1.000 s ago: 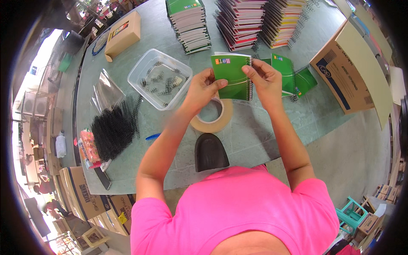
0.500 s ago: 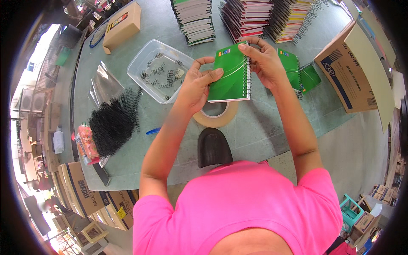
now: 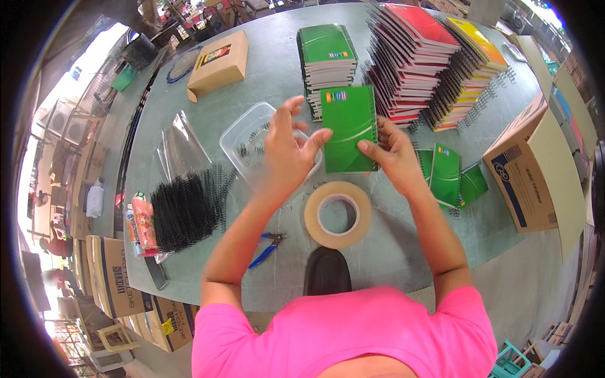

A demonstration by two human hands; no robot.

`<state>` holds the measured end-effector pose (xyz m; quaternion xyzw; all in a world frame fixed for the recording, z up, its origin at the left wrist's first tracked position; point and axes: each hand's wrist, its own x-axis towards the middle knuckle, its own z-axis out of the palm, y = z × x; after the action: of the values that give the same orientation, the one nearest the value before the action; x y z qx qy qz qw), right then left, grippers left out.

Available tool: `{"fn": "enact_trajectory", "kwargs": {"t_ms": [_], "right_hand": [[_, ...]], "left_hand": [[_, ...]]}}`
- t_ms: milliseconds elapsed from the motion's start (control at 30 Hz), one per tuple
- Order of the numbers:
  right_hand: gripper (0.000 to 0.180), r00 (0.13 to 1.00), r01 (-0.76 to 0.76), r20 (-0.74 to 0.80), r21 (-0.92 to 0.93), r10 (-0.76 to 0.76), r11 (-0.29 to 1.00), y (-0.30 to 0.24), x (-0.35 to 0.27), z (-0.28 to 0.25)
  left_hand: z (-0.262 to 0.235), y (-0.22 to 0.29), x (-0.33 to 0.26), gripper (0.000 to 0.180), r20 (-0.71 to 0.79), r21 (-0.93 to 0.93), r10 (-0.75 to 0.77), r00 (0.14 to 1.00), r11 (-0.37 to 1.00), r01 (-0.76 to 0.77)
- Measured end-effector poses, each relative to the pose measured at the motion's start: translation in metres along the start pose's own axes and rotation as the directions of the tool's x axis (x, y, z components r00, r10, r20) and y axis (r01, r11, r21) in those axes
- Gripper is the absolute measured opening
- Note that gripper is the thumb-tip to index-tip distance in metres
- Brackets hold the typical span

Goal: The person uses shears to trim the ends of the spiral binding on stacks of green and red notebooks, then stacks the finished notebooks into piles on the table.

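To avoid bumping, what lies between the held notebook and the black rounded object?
In the head view, a tape roll lies between the notebook and the black object.

Bright daylight pours in from the left, where the background burns out to white, with a smaller patch of glare at the far right. The bench [image 3: 192, 277] is evenly lit, bar a soft shadow right of the tape roll [image 3: 313, 215]. Clear plastic film [image 3: 181, 146] catches pale highlights, and the pink shirt [image 3: 346, 324] looks oversaturated. Blur smears the left hand [image 3: 287, 151] near its wrist; the green notebook [image 3: 348, 129] is fairly crisp. Fisheye distortion bows the bench's edges, and black vignetting swallows the corners
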<state>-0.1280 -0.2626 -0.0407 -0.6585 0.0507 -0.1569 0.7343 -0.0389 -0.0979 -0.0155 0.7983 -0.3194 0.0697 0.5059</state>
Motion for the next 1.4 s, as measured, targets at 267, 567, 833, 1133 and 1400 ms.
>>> {"fn": "enact_trajectory", "kwargs": {"t_ms": [267,567,833,1133,1400], "right_hand": [[0.042,0.981,0.164,-0.02,-0.454,-0.194,0.876,-0.08,0.139,0.002],[0.062,0.928,0.105,-0.265,-0.489,-0.262,0.866,-0.004,0.18,0.018],[0.061,0.927,0.291,0.015,-0.659,-0.374,0.694,-0.04,0.103,0.008],[0.061,0.779,-0.623,-0.491,-0.67,0.389,0.403,-0.026,-0.082,-0.181],[0.069,0.919,-0.282,-0.38,-0.825,-0.11,0.49,0.079,-0.084,-0.166]], "left_hand": [[-0.007,0.015,0.178,0.029,-0.148,0.379,0.467,0.872,0.841,-0.387],[0.019,-0.028,0.167,0.08,0.141,-0.37,-0.284,0.948,0.873,0.317],[0.007,-0.04,0.167,0.05,-0.131,0.094,0.203,0.97,0.977,-0.192],[0.149,0.03,-0.027,0.062,0.788,-0.204,-0.337,0.516,0.647,0.735],[0.233,0.029,-0.043,0.037,0.693,-0.451,-0.536,0.483,0.201,0.87]]}}
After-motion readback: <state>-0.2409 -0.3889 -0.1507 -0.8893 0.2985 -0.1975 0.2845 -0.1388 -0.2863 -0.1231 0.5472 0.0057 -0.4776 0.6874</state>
